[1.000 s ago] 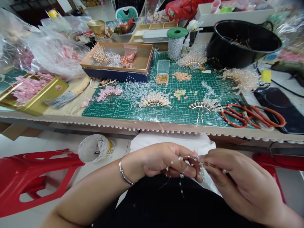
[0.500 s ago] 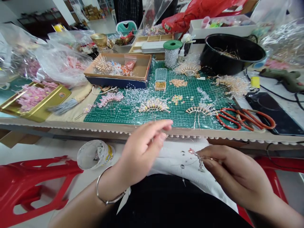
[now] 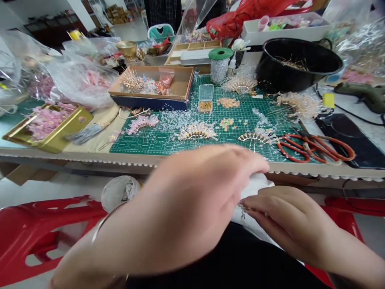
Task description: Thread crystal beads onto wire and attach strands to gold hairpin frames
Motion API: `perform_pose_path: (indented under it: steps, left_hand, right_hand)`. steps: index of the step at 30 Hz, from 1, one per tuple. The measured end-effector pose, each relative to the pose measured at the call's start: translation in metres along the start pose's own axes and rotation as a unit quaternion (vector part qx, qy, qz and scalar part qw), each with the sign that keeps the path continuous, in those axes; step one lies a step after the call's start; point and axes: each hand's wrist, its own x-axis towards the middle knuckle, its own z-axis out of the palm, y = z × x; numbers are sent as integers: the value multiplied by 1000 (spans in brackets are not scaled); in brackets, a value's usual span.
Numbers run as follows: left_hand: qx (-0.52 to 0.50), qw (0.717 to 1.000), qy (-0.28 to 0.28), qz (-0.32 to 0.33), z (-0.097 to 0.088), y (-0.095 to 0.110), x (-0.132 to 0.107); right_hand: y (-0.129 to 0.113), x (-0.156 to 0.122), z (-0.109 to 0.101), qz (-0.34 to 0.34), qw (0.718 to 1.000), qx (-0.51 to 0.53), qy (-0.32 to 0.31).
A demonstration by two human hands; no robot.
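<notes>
We look down at our two hands, held in our lap just in front of a green cutting mat (image 3: 228, 138) on the table. Our left hand (image 3: 192, 204) is open and blurred, with its fingers stretched toward the mat; it grasps nothing that we can see, and a thin metal bangle (image 3: 104, 220) circles the wrist. Our right hand (image 3: 285, 224) is curled and grasping a small beaded wire piece (image 3: 243, 208), which pokes out at the fingertips, mostly hidden. A white cloth (image 3: 255, 188) lies on our lap under the hands.

On the green cutting mat sit gold fan-shaped hair combs (image 3: 197, 132) with clear and pink beads, loose beads, and a small plastic box of gold beads (image 3: 205, 106). Orange-handled scissors (image 3: 313, 148) lie at the mat's right edge. Beyond the mat's far edge stands a black pot (image 3: 297, 60), and a cardboard box of gold pins (image 3: 153, 86) overlaps its far left corner. A gold tin of pink flowers (image 3: 51, 128) rests left of the mat. Below the mat, to its left, a red plastic chair (image 3: 45, 224) stands on the floor.
</notes>
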Motion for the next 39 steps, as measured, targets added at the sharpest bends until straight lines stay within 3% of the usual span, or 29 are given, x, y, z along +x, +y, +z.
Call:
perform_pose_path:
  steps: [2, 4, 5, 8, 11, 14, 16, 19, 23, 26, 28, 30, 32, 34, 39]
  left_hand:
    - [-85, 974, -204, -41, 12, -8, 9]
    - [-226, 903, -332, -155, 26, -23, 17]
    - [-304, 857, -360, -207, 33, -32, 19]
    - [-513, 719, -382, -272, 55, -53, 17]
    - [-637, 615, -378, -271, 76, -64, 7]
    - [-695, 542, -385, -274, 89, -68, -2]
    - [-707, 525, -386, -275, 92, -69, -4]
    - [-704, 556, -349, -270, 92, -66, -4]
    - [-668, 644, -282, -244, 90, -59, -4]
    - [-618, 725, -223, -208, 90, -53, -5]
    - [-554, 794, -185, -166, 88, -50, -5]
    - [-461, 868, -146, -107, 85, -48, -3]
    - [-367, 920, -120, -67, 80, -47, -1]
    - [-315, 939, -120, -67, 76, -46, 0]
    - [-298, 942, -114, -106, 72, -49, -3]
  right_hand:
    - [-2, 2, -3, -5, 1000, 28, -1]
    - [-4, 4, -6, 2, 999, 52, 4]
    - [-4, 4, -7, 7, 998, 63, 13]
    - [-4, 5, -7, 12, 993, 107, 39]
    - [-1, 5, -5, 16, 988, 146, 46]
    - [3, 6, -5, 22, 987, 157, 36]
    - [4, 6, -6, 40, 984, 171, 29]
    - [6, 5, -7, 111, 969, 218, 14]
    - [6, 5, -7, 240, 939, 246, 32]
    - [6, 9, -9, 295, 921, 252, 30]
    - [7, 11, -10, 313, 912, 264, 17]
    - [10, 14, -11, 324, 913, 249, 2]
    - [11, 16, -13, 331, 920, 211, 1]
    - [12, 19, -16, 328, 927, 181, -3]
    - [9, 20, -24, 324, 928, 184, 1]
